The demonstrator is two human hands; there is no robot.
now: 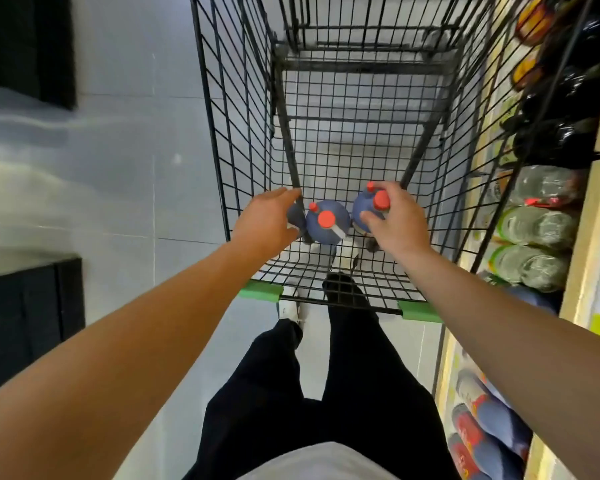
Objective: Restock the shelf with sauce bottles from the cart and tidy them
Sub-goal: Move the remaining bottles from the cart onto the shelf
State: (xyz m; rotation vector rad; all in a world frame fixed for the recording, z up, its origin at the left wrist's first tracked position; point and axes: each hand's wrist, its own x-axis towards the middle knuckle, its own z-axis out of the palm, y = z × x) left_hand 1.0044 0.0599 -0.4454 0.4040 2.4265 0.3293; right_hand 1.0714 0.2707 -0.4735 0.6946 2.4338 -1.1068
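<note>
Blue sauce bottles with red caps stand upright at the near end of a black wire cart [243, 133]. My right hand [397, 220] is closed around the top of the right bottle [364, 207], fingers beside its red cap. The middle bottle [328, 221] stands free between my hands. My left hand [269, 223] covers a third bottle [296, 216] at the left, which is mostly hidden under my fingers. Whether that hand grips it I cannot tell. The shelf [579, 244] runs along the right side.
The shelf holds clear bottles [534, 226], dark bottles [565, 109] further up and blue bottles with red labels [482, 420] on a lower level. Green corner caps [260, 292] mark the cart's near edge. My legs stand behind it. Grey tiled floor lies to the left, with dark fixtures [28, 317].
</note>
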